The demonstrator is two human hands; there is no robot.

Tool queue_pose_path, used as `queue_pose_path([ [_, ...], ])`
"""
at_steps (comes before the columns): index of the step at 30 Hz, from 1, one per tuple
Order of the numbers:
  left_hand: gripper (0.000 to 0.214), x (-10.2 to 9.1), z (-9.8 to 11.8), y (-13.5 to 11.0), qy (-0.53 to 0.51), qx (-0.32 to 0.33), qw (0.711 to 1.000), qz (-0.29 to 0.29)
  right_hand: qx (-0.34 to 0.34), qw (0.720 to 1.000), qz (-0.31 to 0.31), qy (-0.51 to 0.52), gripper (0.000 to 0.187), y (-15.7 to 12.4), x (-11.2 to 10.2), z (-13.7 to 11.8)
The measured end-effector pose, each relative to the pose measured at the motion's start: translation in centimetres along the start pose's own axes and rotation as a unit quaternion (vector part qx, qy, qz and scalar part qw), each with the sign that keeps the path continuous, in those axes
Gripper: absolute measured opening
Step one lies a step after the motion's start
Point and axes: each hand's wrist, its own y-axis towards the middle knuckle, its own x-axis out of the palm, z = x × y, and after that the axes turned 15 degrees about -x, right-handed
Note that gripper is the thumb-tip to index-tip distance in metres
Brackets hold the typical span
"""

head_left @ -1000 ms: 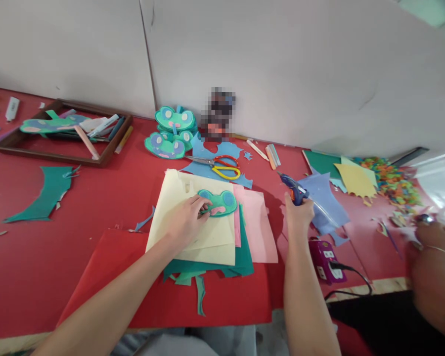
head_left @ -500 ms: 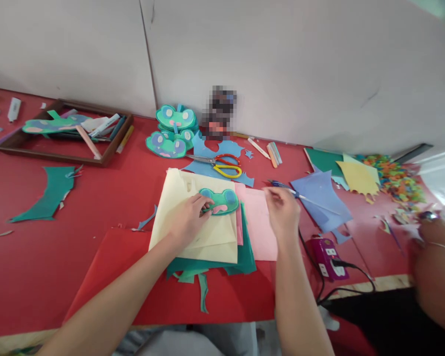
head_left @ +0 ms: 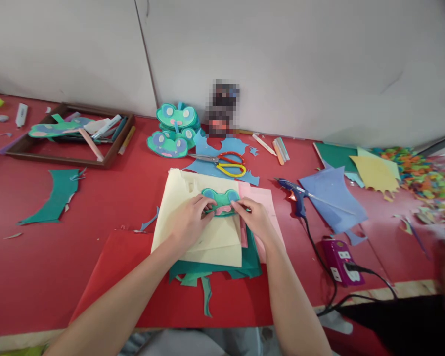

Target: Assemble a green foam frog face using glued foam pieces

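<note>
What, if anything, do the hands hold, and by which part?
Green felt piece: left hand at its left end, right hand at its right end.

The frog-face cutout (head_left: 221,199) looks like matt felt to me, the scissor blades (head_left: 203,158) smooth metal, the glue gun (head_left: 298,194) plastic, the tray (head_left: 55,159) dark wood.

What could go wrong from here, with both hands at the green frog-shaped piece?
The left hand and right hand could skew the frog-shaped piece if they press unevenly. The glue gun lies with its nozzle bare; if hot, it might burn a straying hand. Its cord runs close to the right forearm and could snag.
</note>
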Motion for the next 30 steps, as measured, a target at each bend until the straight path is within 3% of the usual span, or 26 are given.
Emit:
queue_pose_path([
  [15,0.015,0.03,0.11,-0.03,-0.016,-0.008,1.0,-0.004,0.042,0.996,0.012,0.072,0.028,-0.15,0.2,0.5],
  [30,0.018,-0.36,0.39,0.07,-0.013,-0.027,0.999,-0.012,0.019,0.994,0.038,0.096,0.024,-0.29,0.13,0.47],
])
